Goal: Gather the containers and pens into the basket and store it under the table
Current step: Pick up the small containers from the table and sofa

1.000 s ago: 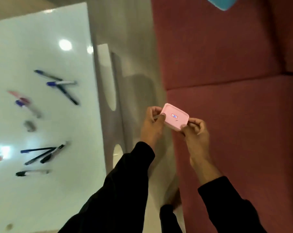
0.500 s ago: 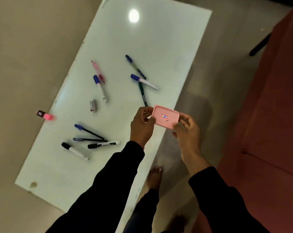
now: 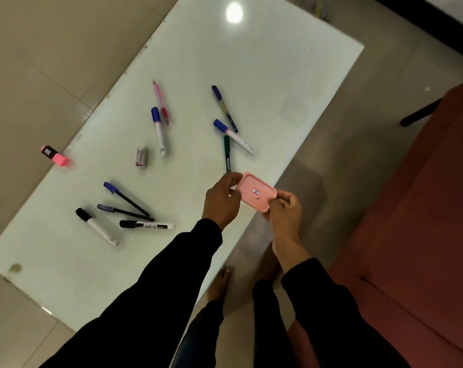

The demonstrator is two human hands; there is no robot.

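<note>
A small pink rectangular container (image 3: 257, 192) with a little sticker hangs over the near right edge of the white table (image 3: 264, 75). My left hand (image 3: 222, 200) grips its left end and my right hand (image 3: 284, 212) pinches its right end. Several pens and markers lie scattered on the table: a green pen (image 3: 227, 152) just beyond the container, a blue-capped marker (image 3: 234, 136), a pink pen (image 3: 160, 100), a black-capped marker (image 3: 146, 224). A pink highlighter (image 3: 54, 155) sits at the table's left edge. No basket is in view.
A small silvery object (image 3: 141, 156) lies mid-table. A red sofa (image 3: 416, 221) fills the right side, with a dark leg (image 3: 419, 112) beside it. My bare foot (image 3: 219, 285) stands on the tiled floor (image 3: 25, 62) between table and sofa.
My view has swung from the sofa onto the table, which now fills the frame. Both hands have kept hold of the pink container throughout.
</note>
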